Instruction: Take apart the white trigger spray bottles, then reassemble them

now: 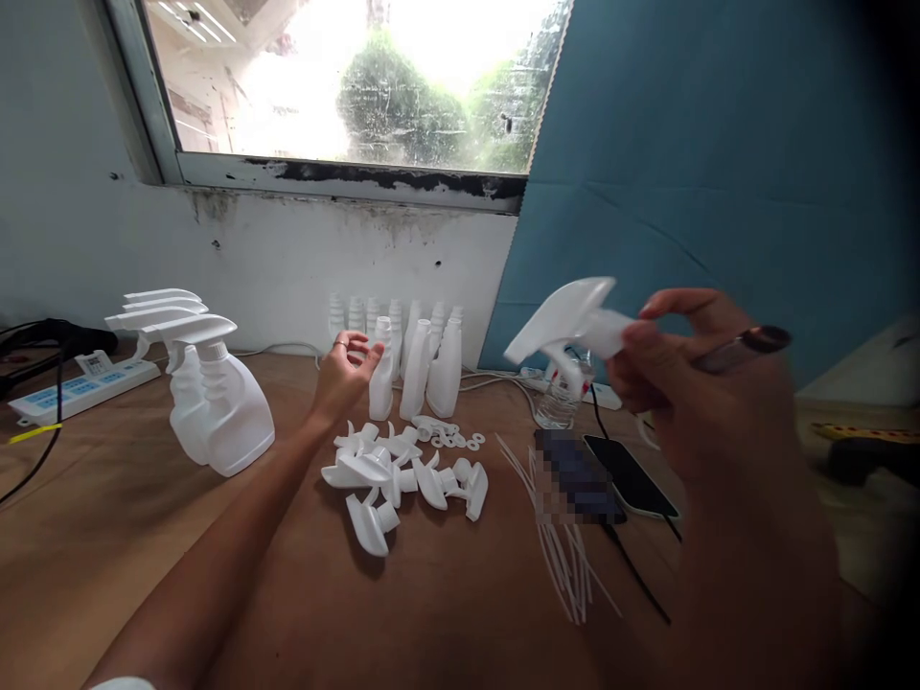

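Several loose heads (pixel 365 469) and rings (pixel 447 441) lie mid-table, near side of the standing bottles (pixel 415 374).
Capped bottles (pixel 241 412) stand left; tubes (pixel 565 570) and a phone (pixel 631 476) lie right. The right hand (pixel 686 388) pinches a sprayer (pixel 564 311) by its neck between thumb and fingers, nozzle leftward, with a pen-like stick (pixel 723 356) alongside. The left hand (pixel 345 372), fingers parted and half curled, hangs by the bottles, perhaps touching one.

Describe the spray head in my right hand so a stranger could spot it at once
Find the blue sheet hanging at the picture's right. In front, your right hand grips a white spray head above the brown table. It alone is in a hand; similar heads lie loose on the table or sit on bottles at left.
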Tool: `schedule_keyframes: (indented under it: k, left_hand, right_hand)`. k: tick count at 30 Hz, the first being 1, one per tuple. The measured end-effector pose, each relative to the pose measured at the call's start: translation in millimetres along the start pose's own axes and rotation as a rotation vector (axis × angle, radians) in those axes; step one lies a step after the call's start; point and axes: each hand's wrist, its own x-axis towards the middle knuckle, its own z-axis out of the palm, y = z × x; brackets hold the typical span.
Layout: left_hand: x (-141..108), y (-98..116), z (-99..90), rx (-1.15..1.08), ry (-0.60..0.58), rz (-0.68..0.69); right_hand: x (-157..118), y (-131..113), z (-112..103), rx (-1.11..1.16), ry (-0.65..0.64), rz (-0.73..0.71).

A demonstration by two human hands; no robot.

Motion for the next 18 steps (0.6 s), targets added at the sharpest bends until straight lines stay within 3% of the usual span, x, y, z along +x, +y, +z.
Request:
schedule_keyframes:
  k: [2,5,7,9,15,18]
  left_hand:
    - [-12.8,37.9,-11.8,-0.304,-0.168,0.048]
    - [-37.2,81.0,-22.8,-0.575,-0.478,-0.049]
    - [-50.0,94.4,-25.2,-0.617,-0.654,-0.173]
    - [-56.7,96.5,-24.1,-0.625,-0.737,-0.252]
    - [-58.4,84.5,-12.0,-0.527,-0.535,-0.223]
    - [-58.8,85.5,-12.8,-0.331,-0.343,-0.088]
  right_hand:
    - [-6.3,6.6,15.7,0.033,-0.12,0.053]
    - [-17.9,21.2,46.2,0.124,-0.284,0.122]
    - [-25.0,30.4,64.6,0.138,-0.337,0.159]
    - [-30.2,35.8,77.2,0.123,-0.35,0.179]
    - [-38.1,29.7,88.9,-0.056,-0.352,0.156]
    - [-40.0,26.5,89.2,-0.203,-0.273,0.085]
